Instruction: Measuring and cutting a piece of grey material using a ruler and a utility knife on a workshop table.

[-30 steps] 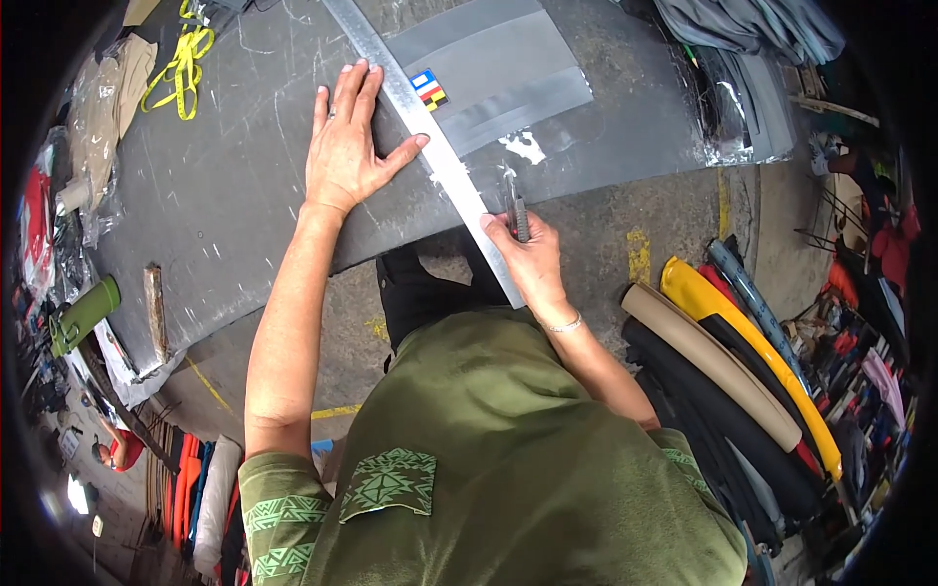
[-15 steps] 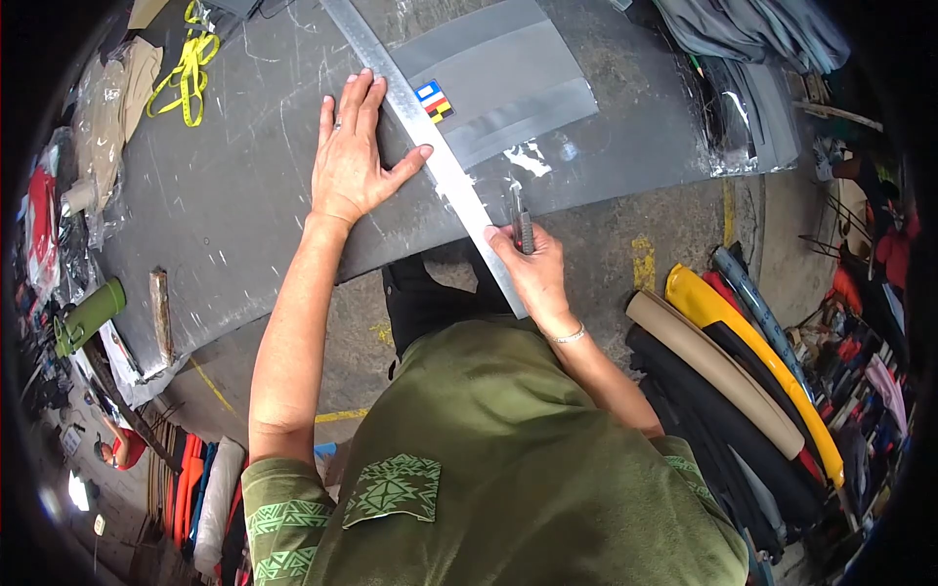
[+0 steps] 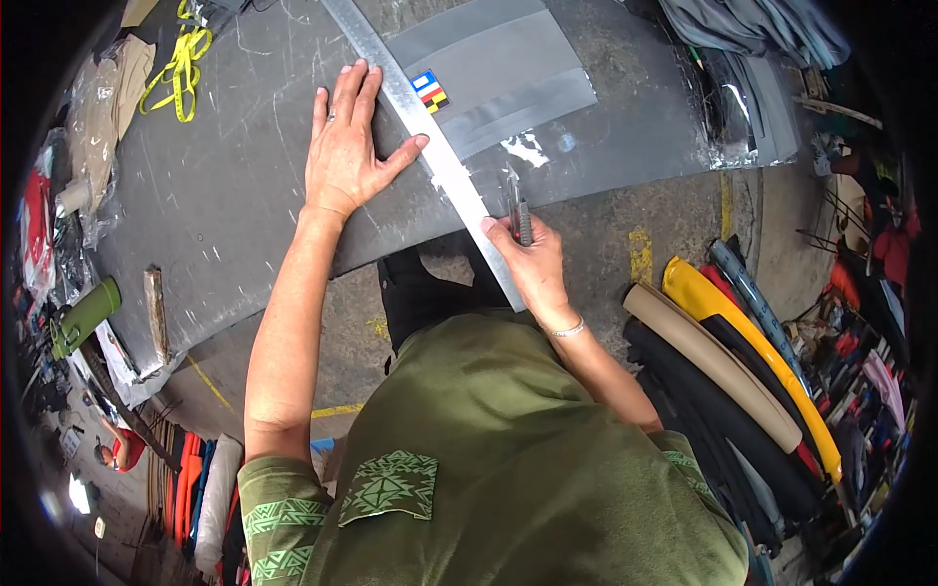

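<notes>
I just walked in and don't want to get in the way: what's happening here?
A person is at a dark, scuffed table. Their left hand lies spread on the tabletop, fingertips and thumb at the edge of a long metal ruler. Their right hand holds what looks like a cutter, its thumb at the ruler's near end. The ruler lies along the left side of a gray sheet with a small colorful patch.
</notes>
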Demonstrator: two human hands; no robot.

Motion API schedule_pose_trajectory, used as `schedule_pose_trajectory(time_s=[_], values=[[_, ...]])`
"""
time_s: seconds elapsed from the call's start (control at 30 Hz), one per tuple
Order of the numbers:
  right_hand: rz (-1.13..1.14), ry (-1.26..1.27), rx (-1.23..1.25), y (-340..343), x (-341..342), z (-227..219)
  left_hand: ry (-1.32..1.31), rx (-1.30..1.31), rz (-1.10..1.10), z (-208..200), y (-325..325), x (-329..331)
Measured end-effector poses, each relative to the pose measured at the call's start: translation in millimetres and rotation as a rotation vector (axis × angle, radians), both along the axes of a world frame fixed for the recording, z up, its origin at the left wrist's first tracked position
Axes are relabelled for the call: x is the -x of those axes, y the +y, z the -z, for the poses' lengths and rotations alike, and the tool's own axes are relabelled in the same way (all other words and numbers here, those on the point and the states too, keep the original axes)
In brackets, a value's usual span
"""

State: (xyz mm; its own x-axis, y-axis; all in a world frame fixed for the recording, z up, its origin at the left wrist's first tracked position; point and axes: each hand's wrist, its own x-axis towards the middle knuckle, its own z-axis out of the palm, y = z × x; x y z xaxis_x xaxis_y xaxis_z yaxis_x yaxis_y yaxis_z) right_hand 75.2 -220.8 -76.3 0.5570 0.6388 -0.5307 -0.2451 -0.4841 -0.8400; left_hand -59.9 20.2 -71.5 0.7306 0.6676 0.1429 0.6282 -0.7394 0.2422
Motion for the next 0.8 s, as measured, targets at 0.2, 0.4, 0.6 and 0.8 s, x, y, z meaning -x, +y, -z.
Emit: schedule_pose_trajectory(time_s=[0.2,0.4,0.6,0.8], values=[[0.003,-0.014,0.012,-0.8,0.1,1.8,0.001,0.0,-0.002,-1.3,-0.8,-0.2],[-0.01,-0.025,-0.013,-1.5,-0.4,4.1,-0.002,-0.001,-0.004,-0.7,-0.7,-0.4],[-0.026,-0.028,0.011,0.6,-2.7,-1.8,-0.008,-0.008,-0.005,0.4,-1.0,0.0],[-0.024,-0.044,-0.005,0.1,-3.1,0.2,-0.023,-0.002,-0.002,0.4,-1.0,-0.3]])
